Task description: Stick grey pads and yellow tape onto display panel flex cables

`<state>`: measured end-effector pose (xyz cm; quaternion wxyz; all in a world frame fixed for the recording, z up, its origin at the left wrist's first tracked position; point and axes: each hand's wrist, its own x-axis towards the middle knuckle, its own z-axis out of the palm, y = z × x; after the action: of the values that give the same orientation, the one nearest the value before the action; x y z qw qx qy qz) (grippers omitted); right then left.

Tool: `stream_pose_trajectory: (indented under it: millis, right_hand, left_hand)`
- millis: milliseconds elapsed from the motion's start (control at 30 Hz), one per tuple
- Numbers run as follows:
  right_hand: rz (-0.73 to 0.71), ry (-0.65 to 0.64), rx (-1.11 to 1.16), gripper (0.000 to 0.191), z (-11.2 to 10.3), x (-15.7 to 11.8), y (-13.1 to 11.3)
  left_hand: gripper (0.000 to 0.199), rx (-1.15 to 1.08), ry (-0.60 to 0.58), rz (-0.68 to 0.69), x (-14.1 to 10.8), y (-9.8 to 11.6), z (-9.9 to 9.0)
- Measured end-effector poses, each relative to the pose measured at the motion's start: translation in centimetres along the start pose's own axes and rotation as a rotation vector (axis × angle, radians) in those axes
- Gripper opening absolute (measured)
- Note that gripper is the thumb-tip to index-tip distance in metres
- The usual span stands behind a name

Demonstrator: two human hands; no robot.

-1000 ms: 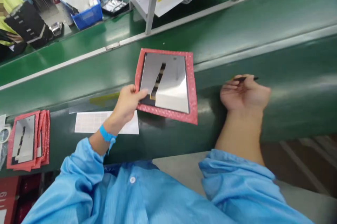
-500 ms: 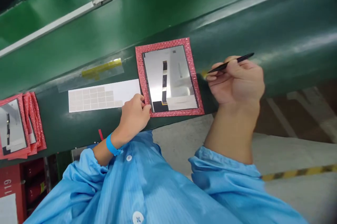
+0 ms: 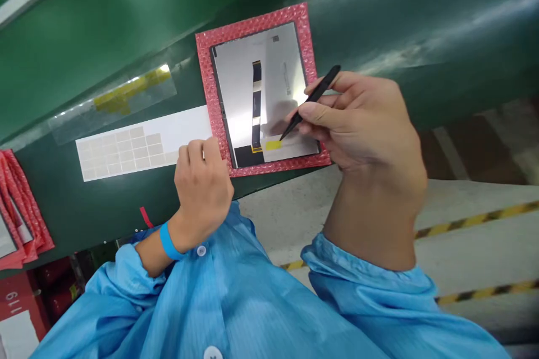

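A grey display panel [image 3: 240, 89] with a black ribbon cable [image 3: 256, 103] lies on a pink bubble-wrap sleeve [image 3: 205, 67]. My right hand [image 3: 362, 123] is closed around black tweezers [image 3: 318, 91] over the panel's right side. Their tip is at a small yellow tape piece [image 3: 273, 145] near the panel's lower edge, right of the cable's end. My left hand [image 3: 204, 179] has its fingers curled at the sleeve's lower left edge; what they hold, if anything, is hidden. Beside it lies a white label sheet [image 3: 126, 148] with pale rectangles.
Clear film with yellow tape [image 3: 130, 88] lies on the green table [image 3: 105, 207] behind the label sheet. More pink sleeves with panels [image 3: 25, 207] are stacked at the far left. A small red strip [image 3: 146, 217] is at the table's front edge.
My right hand with the tweezers has moved left over the panel, where the yellow piece now shows. My left hand's fingers have curled more. The view has shifted, and the table things appear further left.
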<state>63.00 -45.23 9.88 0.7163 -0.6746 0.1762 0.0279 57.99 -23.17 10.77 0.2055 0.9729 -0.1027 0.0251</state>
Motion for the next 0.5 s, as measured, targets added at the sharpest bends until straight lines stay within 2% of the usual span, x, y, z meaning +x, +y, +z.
stream_pose_trajectory:
  millis: [67, 133, 267, 500]
  right_hand:
    - [0.004, -0.019, -0.051, 0.022, 0.4, 0.0, -0.3]
    - [0.004, -0.035, -0.088, 0.014, 0.8, 0.1, -0.5]
    - [0.047, 0.012, -0.156, 0.016, 1.3, 0.5, -0.7]
    - [0.137, 0.06, -0.35, 0.024, 1.4, 0.8, -1.7]
  left_hand:
    - [0.023, 0.006, 0.127, 0.204, -0.6, 0.0, 0.6]
    - [0.028, -0.02, 0.164, 0.331, -0.8, -0.1, 1.3]
    - [0.039, -0.008, 0.144, 0.313, -0.4, -0.1, 2.3]
    - [0.047, 0.019, 0.095, 0.294, 0.7, 0.6, 1.6]
